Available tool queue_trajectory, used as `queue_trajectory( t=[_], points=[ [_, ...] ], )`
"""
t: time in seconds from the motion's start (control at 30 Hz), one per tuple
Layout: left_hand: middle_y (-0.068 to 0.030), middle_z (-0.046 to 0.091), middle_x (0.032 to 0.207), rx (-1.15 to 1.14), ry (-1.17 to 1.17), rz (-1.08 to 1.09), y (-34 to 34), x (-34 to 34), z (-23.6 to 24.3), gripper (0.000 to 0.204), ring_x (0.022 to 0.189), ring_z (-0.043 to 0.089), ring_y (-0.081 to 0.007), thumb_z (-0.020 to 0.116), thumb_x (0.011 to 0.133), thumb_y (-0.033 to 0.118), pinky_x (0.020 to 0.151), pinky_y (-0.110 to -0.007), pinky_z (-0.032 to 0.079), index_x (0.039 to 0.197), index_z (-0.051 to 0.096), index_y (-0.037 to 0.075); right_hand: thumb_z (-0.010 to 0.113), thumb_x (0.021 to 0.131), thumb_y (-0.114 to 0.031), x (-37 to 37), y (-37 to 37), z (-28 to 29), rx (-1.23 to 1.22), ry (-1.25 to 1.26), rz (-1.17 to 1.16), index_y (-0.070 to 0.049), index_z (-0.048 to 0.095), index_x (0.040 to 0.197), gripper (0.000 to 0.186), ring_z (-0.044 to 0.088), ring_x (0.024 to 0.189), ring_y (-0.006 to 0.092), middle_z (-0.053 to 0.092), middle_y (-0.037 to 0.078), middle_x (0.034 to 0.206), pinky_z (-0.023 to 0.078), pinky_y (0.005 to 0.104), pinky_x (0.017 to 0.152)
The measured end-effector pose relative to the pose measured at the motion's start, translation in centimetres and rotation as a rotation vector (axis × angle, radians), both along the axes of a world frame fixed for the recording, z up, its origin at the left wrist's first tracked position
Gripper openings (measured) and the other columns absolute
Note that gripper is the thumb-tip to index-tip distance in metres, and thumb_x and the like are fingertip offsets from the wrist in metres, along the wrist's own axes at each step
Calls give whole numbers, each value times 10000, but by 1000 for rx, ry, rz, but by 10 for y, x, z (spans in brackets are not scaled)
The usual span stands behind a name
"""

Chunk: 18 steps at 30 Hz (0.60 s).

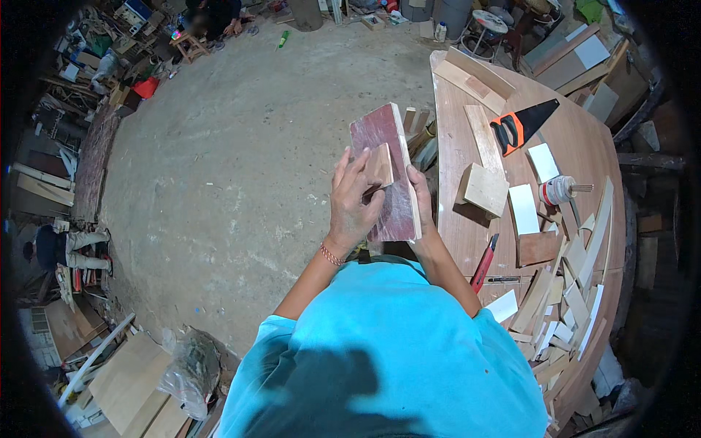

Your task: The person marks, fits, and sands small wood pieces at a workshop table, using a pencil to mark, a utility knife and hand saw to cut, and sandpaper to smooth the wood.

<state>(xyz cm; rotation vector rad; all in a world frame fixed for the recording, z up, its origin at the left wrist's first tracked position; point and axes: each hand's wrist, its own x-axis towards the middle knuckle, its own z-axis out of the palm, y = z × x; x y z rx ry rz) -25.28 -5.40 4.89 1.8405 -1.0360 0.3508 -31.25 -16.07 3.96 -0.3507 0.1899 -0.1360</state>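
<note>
Your left hand (354, 204) grips a small wood block (380, 168) against a reddish board (395, 212) as your right hand (421, 196) grasps the board's edge, before your chest and beside the worktable (588, 142). A brown handle (582, 188) juts from a whitish container (557, 191), its other contents hidden, near a handsaw (522, 128) and wood scraps (575, 296). Grey bins (454, 18) stand beyond, across the workshop's concrete floor (219, 153).
</note>
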Motion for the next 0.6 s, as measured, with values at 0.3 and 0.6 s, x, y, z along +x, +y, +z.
queue_trajectory(
  t=[0.3,0.6],
  points=[
    [-186,462,1211,73,233,-94,6,3,-7,247,1143,436,-290,702,643,67,932,-367,366,843,563,25,458,836,-342,1,-3,-20,9,-15,-4,-14,461,1112,428,575,827,187,558,115,966,484,320,739],
    [-149,474,1151,122,228,-45,8,5,-12,562,1055,476,-268,745,630,181,874,-359,408,1099,477,25,451,833,-358,-1,-3,-20,60,5,36,-3,435,1159,483,547,912,223,531,143,1035,449,345,815]
  ],
)
